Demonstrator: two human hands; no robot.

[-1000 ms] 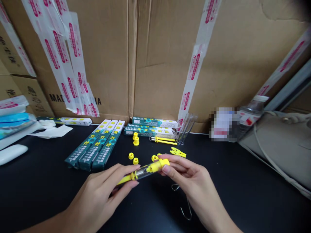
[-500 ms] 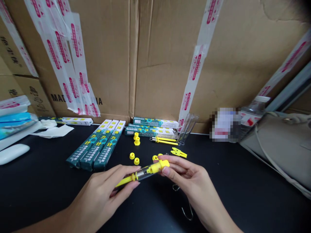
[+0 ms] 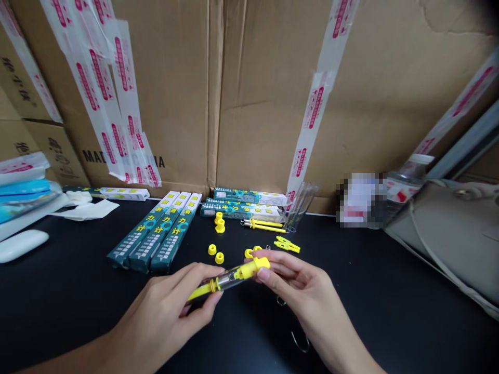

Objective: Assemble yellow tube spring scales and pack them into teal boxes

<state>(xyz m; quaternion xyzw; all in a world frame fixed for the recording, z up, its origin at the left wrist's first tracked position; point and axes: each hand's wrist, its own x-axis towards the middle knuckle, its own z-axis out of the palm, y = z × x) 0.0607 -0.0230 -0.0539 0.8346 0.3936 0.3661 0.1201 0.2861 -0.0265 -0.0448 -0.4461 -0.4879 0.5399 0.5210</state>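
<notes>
A tubular spring scale (image 3: 229, 280) with a clear barrel and yellow inner parts is held at a slant above the black table. My left hand (image 3: 175, 306) is closed around its lower left part, thumb and fingers on either side of the barrel. My right hand (image 3: 298, 291) pinches the yellow cap (image 3: 262, 264) at its upper right end. Inside the barrel a metal spring and a yellow piece show. Beyond the hands lie yellow collars (image 3: 219, 258), partly hidden by the right fingers. A metal hook (image 3: 300, 343) lies under my right wrist.
Three green-and-white boxes (image 3: 156, 234) lie side by side at left, with more boxes (image 3: 241, 210) along the cardboard wall (image 3: 265, 104). Yellow rods (image 3: 267, 227), flat yellow pieces (image 3: 287, 244) and clear tubes (image 3: 302, 208) lie behind the hands. A bottle (image 3: 403, 189) stands at right.
Both hands keep their grip on the spring scale. The right hand and the cap have shifted very slightly left; nothing else has visibly moved.
</notes>
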